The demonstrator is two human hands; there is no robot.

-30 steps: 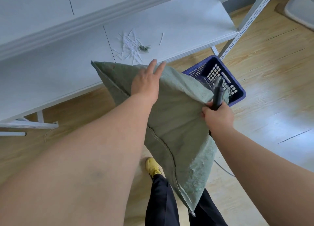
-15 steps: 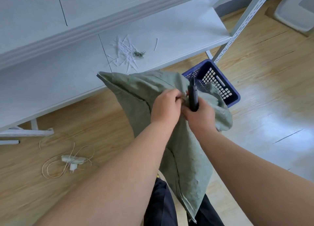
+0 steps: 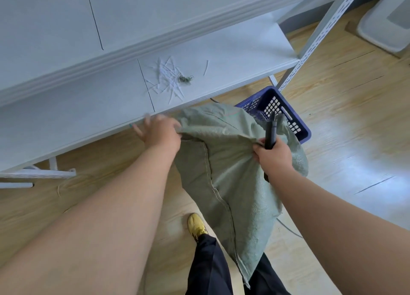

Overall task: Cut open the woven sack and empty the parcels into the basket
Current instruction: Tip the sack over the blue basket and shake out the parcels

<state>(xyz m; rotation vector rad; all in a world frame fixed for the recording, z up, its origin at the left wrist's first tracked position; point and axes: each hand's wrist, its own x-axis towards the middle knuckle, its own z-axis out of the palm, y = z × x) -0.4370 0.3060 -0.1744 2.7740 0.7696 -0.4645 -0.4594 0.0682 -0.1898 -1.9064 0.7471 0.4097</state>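
Above the blue perforated plastic basket, a limp green woven sack is pinched by the blurred left hand and gripped, with a black cutter, by the right hand; basket contents are hidden.

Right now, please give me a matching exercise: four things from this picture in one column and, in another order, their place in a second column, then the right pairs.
Things:
1. woven sack
2. basket
3. black cutter
4. white strips

Places:
A. on the white shelf
B. on the floor, behind the sack
C. gripped in the right hand
D. held up between the left hand and the right hand

Pairs: 1-D, 2-B, 3-C, 4-A
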